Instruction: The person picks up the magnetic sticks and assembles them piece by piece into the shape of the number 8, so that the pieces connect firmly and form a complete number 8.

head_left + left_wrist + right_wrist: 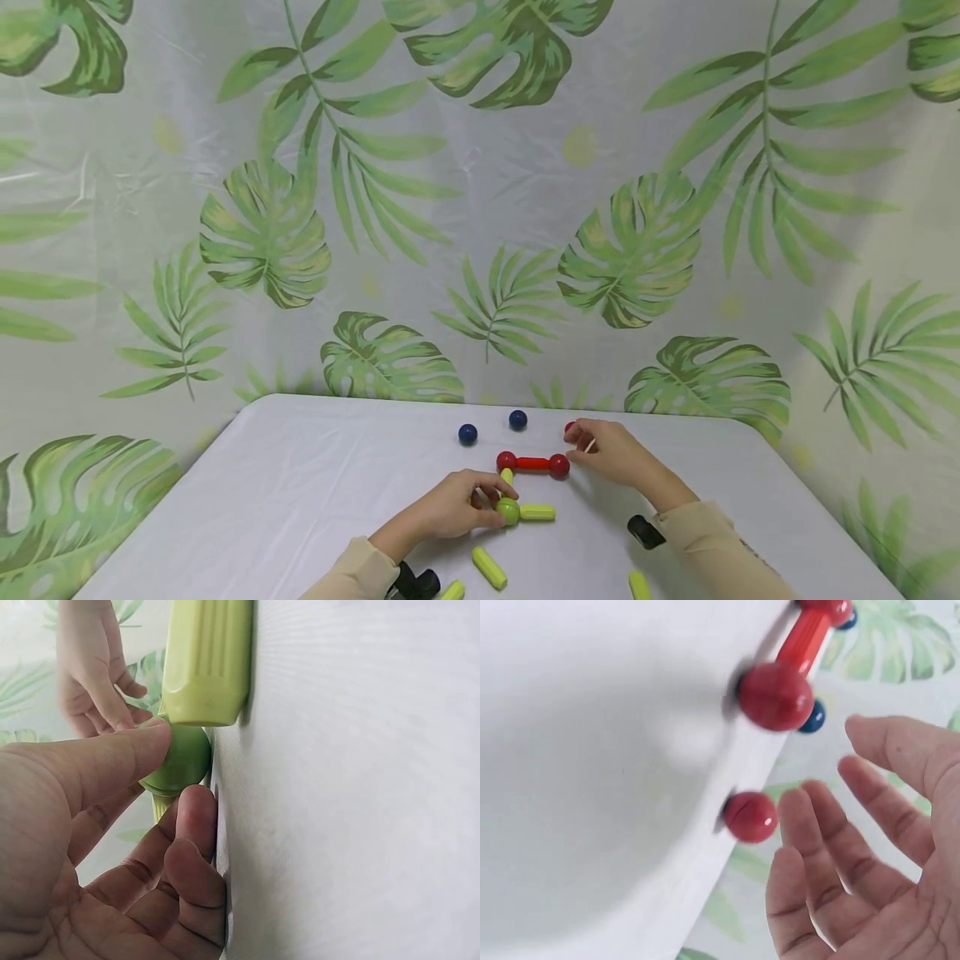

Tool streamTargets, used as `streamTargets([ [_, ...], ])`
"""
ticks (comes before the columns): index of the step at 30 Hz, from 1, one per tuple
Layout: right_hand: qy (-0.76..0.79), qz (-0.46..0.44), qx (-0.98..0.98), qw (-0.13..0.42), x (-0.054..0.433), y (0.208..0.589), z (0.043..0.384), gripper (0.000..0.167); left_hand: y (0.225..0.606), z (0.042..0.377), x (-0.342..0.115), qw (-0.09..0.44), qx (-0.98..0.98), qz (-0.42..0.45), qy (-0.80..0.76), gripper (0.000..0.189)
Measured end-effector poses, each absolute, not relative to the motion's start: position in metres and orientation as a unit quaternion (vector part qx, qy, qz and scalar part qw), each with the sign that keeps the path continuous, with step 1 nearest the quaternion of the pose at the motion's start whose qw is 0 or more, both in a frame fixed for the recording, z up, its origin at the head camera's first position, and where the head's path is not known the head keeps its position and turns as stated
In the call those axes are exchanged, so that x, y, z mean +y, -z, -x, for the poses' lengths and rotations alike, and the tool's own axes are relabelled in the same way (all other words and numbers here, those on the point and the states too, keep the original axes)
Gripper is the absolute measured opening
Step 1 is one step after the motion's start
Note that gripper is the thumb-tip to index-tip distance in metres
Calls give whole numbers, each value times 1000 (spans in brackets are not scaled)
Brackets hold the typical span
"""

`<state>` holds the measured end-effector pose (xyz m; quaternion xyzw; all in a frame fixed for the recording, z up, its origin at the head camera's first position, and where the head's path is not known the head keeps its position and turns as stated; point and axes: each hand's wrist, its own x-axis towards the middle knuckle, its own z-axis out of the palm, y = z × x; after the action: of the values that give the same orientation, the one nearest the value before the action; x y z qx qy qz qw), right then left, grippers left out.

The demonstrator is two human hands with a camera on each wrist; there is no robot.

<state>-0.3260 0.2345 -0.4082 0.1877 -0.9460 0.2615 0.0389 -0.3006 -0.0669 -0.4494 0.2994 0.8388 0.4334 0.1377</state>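
Note:
My left hand (459, 503) pinches a green ball (180, 759) with thumb and fingertips, low over the white table. From that ball one yellow-green rod (537, 512) points right. Another yellow-green rod (507, 477), partly behind the fingers, runs away towards a red ball (507, 461). A red rod (533, 463) links that ball to a second red ball (559, 466). With its fingers spread, my right hand (611, 454) hovers beside a loose red ball (751, 817). The right fingers (799, 817) appear close to it; whether they touch it I cannot tell.
Two dark blue balls (468, 434) lie near the far table edge. Loose yellow-green rods lie towards the front: one (489, 568) near the middle, one (639, 585) at right, another (452, 591) near the left wrist. A leaf-patterned curtain (390, 208) hangs behind the table.

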Motion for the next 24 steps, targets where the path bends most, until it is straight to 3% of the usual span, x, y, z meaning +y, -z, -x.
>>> streamTargets([
  [11, -210, -128, -968, 49, 245, 418, 354, 46, 451, 302, -67, 140, 836, -295, -441, 26],
  [24, -196, -132, -970, 47, 244, 424, 367, 41, 450, 302, -68, 141, 836, -293, -441, 26],
])
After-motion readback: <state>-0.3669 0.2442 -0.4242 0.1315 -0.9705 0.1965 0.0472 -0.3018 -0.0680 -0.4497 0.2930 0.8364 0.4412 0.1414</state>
